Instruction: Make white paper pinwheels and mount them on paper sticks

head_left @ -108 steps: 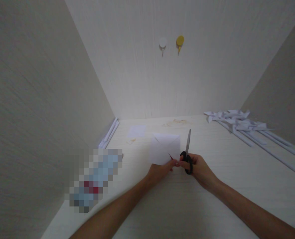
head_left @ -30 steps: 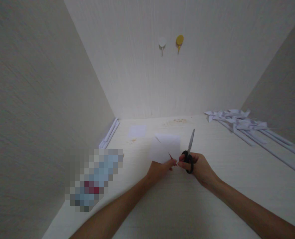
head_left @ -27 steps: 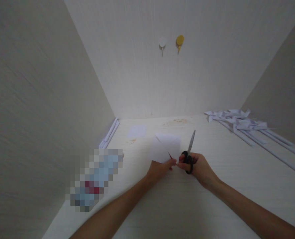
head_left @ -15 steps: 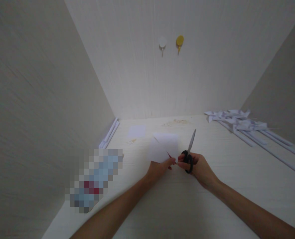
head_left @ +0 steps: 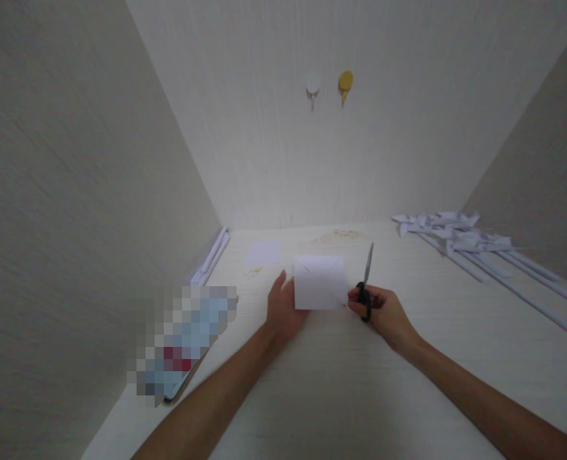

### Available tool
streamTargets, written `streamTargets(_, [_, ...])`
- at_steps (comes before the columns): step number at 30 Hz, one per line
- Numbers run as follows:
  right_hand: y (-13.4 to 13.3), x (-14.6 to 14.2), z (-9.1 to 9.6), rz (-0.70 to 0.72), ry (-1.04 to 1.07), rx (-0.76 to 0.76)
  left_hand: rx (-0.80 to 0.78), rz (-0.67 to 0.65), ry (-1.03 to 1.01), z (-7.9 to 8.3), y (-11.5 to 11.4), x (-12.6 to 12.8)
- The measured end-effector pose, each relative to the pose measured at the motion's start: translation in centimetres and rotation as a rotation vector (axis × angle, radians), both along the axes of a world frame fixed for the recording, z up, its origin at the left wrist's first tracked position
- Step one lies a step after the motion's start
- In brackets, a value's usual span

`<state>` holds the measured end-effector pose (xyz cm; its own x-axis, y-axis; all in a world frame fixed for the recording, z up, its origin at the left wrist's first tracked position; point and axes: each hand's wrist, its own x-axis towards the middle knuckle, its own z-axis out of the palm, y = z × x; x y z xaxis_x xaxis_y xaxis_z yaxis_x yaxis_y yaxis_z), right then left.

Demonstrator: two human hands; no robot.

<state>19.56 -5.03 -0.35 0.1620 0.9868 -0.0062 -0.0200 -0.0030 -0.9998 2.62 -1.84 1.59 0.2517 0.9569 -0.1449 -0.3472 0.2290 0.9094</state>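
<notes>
A white square of paper is lifted a little above the pale table, near its middle. My left hand grips the paper's left lower edge, fingers behind it and thumb up along its side. My right hand is closed on black-handled scissors, whose shut blades point up and away, just right of the paper. The right hand's fingertips touch the paper's lower right corner.
Several white paper pinwheels on rolled sticks lie at the back right. More rolled sticks lie along the left wall, a small paper square beside them. A pixelated object lies front left. Two hooks hang on the back wall.
My left hand slid from the paper's near corner to its left edge and raised the sheet. The scissors moved slightly farther away and their blades turned more upright.
</notes>
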Motion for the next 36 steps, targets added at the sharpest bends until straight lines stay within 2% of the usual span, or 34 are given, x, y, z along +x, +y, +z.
streamTargets(3, [0.3, 0.3, -0.1, -0.021, -0.030, 0.009, -0.056, -0.034, -0.124, -0.3, 0.6, 0.0])
streamTargets(6, [0.4, 0.5, -0.3, -0.045, -0.024, 0.025, -0.095, 0.026, -0.099, -1.2, 0.5, 0.6])
streamTargets(10, [0.4, 0.6, -0.6, -0.135, 0.079, 0.055, 0.040, 0.060, 0.063, -1.9, 0.0, 1.2])
streamTargets(13, [0.5, 0.5, -0.6, -0.195, 0.178, 0.085, 0.193, 0.046, 0.227, -1.9, -0.3, 1.2])
streamTargets(16, [0.7, 0.4, -0.6, -0.251, 0.254, 0.106, 0.262, 0.075, 0.346, -1.8, -0.5, 1.2])
streamTargets(20, [0.7, 0.2, -0.9, -0.304, 0.290, 0.105, 0.229, 0.170, 0.251, -1.8, -0.5, 1.4])
streamTargets(23, [0.3, -0.5, -1.0, -0.249, 0.260, 0.051, 0.123, 0.255, 0.076, -1.8, -0.4, 1.7])
streamTargets(26, [-0.5, -1.6, -0.7, -0.105, 0.156, -0.047, 0.038, 0.322, -0.076, -1.7, -0.5, 2.1])
streamTargets(28, [-1.0, -2.3, -0.3, -0.006, 0.107, -0.047, 0.025, 0.328, -0.139, -1.6, -0.7, 2.3])
streamTargets(31, [-1.4, -2.7, -0.1, 0.076, 0.074, 0.005, 0.027, 0.317, -0.140, -1.6, -0.9, 2.5])
streamTargets(36, [-1.3, -2.6, -0.3, 0.098, -0.002, 0.025, 0.049, 0.330, -0.082, -1.9, -1.0, 2.7])
